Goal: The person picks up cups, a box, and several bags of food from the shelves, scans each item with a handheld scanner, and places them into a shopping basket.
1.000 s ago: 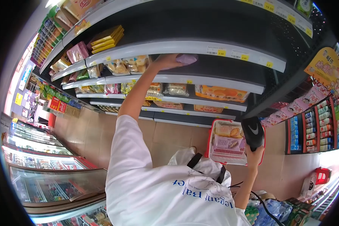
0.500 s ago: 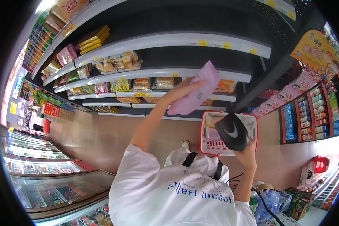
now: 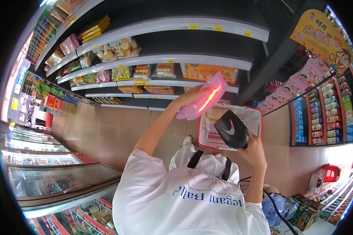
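Note:
My left hand (image 3: 195, 96) grips a pink plastic snack package (image 3: 190, 112), held up in front of the shelves. A bright red scan line falls slantwise across the package's face. In my right hand (image 3: 254, 152) is a black barcode scanner (image 3: 232, 129), its head pointing up and left toward the package, with a small red light lit on top. Scanner and package are apart. Beneath them stands a white shopping basket (image 3: 256, 117) with a red rim, partly covered by the scanner. Packages lie inside it, but their kind is hard to make out.
Ahead are shelves (image 3: 223, 59) with bagged breads and an orange package (image 3: 210, 73). Pink bags (image 3: 296, 87) hang at the right, beside a rack of cans (image 3: 333, 117). Glass-topped freezers (image 3: 62, 182) line the left. A black cable (image 3: 278, 209) runs at the lower right.
A red scan line now shows on the pink package, which has tilted and come slightly lower. The scanner has moved left and turned toward it. The whole view has shifted a little.

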A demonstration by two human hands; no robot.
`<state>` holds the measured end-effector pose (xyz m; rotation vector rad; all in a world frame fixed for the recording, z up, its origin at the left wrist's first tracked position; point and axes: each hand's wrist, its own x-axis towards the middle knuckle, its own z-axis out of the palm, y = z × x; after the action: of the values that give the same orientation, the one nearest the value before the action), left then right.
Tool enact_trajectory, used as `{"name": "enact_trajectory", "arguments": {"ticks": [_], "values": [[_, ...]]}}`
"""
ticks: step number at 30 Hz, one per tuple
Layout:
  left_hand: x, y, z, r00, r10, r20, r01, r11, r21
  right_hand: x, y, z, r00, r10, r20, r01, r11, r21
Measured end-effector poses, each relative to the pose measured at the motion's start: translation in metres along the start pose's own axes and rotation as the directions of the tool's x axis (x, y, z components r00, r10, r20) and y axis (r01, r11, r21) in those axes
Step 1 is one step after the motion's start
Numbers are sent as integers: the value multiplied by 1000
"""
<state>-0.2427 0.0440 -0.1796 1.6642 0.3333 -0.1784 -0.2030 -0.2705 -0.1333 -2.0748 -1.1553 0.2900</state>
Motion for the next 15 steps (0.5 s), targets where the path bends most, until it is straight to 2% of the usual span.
{"name": "enact_trajectory", "arguments": {"ticks": [3, 5, 8, 11, 15], "values": [[2, -10, 7, 999, -10, -53, 11, 1000, 26, -7, 7, -6, 1000, -5, 17, 5, 1000, 16], [1, -14, 10, 999, -16, -46, 14, 999, -46, -12, 13, -8, 1000, -18, -11, 19, 1000, 25], [-7, -4, 20, 996, -72, -60, 69, 996, -57, -17, 20, -13, 1000, -28, 10, 27, 999, 41], [-18, 13, 36, 993, -29, -113, 20, 997, -75, -20, 23, -18, 999, -29, 33, 28, 999, 30], [-1, -20, 36, 993, -49, -109, 31, 986, -162, -27, 35, -21, 999, -30, 16, 29, 999, 24]]}}
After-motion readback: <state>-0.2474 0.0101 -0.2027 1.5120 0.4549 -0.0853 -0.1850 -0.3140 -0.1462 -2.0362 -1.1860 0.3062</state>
